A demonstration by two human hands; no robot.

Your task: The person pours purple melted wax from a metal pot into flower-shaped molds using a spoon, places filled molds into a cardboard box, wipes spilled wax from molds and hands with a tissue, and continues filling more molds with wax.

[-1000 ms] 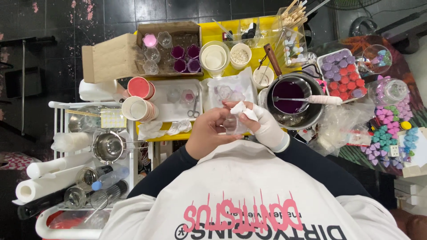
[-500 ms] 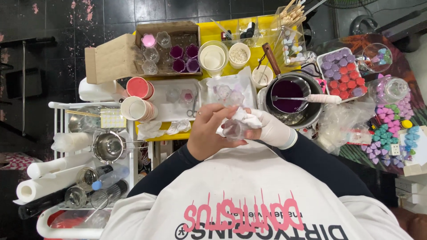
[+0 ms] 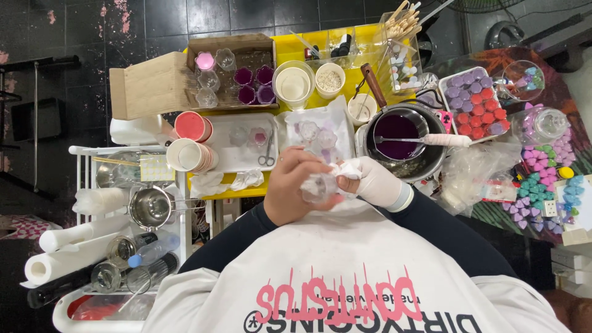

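Note:
My left hand (image 3: 293, 191), bare, is shut on a small clear glass cup (image 3: 318, 187) held over the table's near edge, close to my chest. My right hand (image 3: 377, 182), in a white glove, presses a crumpled white tissue (image 3: 345, 169) against the cup's rim. The two hands touch around the cup. Behind them lies a white cloth (image 3: 340, 123) with more small clear glasses on it.
A dark pot of purple liquid (image 3: 396, 131) with a white-handled stirrer (image 3: 444, 140) stands right of my hands. A white tray (image 3: 225, 161) holds scissors (image 3: 266, 158) and glasses. Paper cups (image 3: 191, 155), a cardboard box (image 3: 154, 83) and trays of coloured wax pieces (image 3: 472, 105) surround them. A white cart (image 3: 92, 209) stands at left.
Both hands have come a little nearer to my body with the cup. The tissue has shifted against the cup.

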